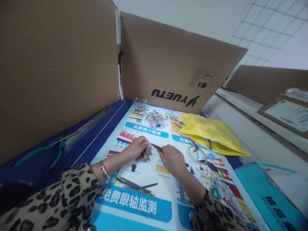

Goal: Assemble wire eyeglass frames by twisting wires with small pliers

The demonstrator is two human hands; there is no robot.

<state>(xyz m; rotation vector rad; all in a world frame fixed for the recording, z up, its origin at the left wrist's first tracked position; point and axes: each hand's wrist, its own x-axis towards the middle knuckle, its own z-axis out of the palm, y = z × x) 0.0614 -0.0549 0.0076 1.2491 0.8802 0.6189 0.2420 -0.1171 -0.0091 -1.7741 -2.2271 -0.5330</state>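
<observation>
My left hand (pixel 137 148) is closed in a pinch on a thin clear piece with a loop of wire, held just above the printed poster (pixel 134 205). My right hand (pixel 173 158) is closed around small dark pliers (pixel 157 148), whose tip points left and meets the piece in my left fingers. Both hands hover close together over the middle of the poster. Leopard-print sleeves cover both forearms, and a silver bangle (pixel 104 169) sits on my left wrist.
Teal-handled pliers (pixel 51 149) and a bundle of thin wires (pixel 84 128) lie at left on the blue cloth. Cardboard walls (pixel 168 61) stand behind and left. A yellow bag (pixel 211 133), wire loops (pixel 197 154), small wire pieces (pixel 154 117) and a teal packet (pixel 271 199) lie right.
</observation>
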